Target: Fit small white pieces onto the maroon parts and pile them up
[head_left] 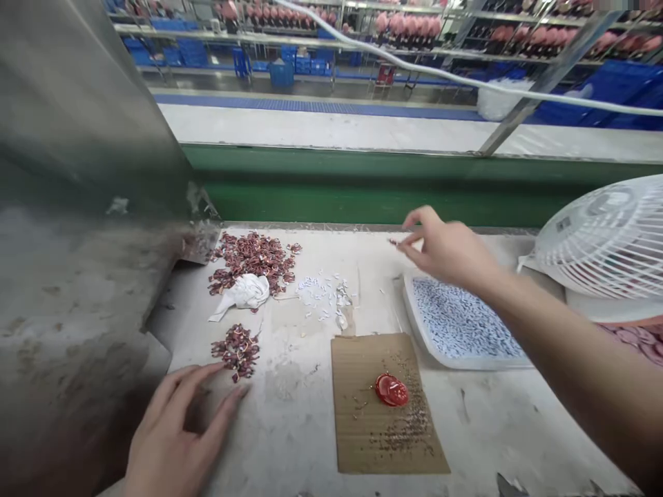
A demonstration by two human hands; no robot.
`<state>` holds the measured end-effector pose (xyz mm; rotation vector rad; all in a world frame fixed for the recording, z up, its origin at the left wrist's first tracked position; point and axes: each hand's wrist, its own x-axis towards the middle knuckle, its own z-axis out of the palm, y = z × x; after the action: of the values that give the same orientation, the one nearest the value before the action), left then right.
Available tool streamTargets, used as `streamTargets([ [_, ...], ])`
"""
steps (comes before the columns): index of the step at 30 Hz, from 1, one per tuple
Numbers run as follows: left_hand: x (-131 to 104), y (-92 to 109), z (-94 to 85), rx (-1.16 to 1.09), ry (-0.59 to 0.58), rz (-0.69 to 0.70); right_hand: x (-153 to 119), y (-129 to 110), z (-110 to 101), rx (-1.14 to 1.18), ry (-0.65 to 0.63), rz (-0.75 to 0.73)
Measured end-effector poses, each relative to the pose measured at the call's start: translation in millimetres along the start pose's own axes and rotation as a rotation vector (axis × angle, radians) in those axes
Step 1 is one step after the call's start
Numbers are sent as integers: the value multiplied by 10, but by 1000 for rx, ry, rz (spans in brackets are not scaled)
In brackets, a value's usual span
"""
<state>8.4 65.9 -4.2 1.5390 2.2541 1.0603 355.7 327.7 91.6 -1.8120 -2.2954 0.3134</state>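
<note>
My left hand (179, 431) is open at the lower left, its fingertips beside a small pile of dark red parts (237, 352). Over the back of the table, my right hand (440, 245) pinches a small dark part (394, 242) between thumb and finger. Behind the small pile lies a larger heap of similar red parts (256, 257), with a crumpled white cloth (246, 293) at its front edge. Small white pieces (318, 293) are scattered mid-table. A glossy red blob (391, 390) sits on a cardboard sheet (357, 359) marked with dark specks.
A white tray (440, 357) full of small bluish pieces lies under my right forearm. At the right stands a white fan (606, 235). A metal housing (93, 207) rises on the left. A green ledge (331, 190) borders the table's back, and a white cable crosses above.
</note>
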Motion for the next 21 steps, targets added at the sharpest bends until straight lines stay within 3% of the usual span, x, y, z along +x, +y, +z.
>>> streamTargets([
  [3, 74, -142, 55, 63, -24, 118, 890, 175, 95, -170, -6, 87],
  [6, 40, -166, 126, 91, -11, 193, 1167, 319, 167, -240, -33, 121],
  [9, 19, -150, 174, 111, 0, 215, 851, 497, 7, -246, -47, 108],
  [12, 45, -130, 195, 105, -25, 239, 166, 719, -228, -208, -115, 64],
  [14, 66, -111, 196, 88, -65, 242, -318, 867, -273, -182, -214, 36],
  [17, 78, -69, 201, 45, -141, 233, -821, 1034, -121, -168, -263, 49],
  [21, 51, -38, 199, 5, -176, 166, -973, 1146, 117, -119, -212, 56],
])
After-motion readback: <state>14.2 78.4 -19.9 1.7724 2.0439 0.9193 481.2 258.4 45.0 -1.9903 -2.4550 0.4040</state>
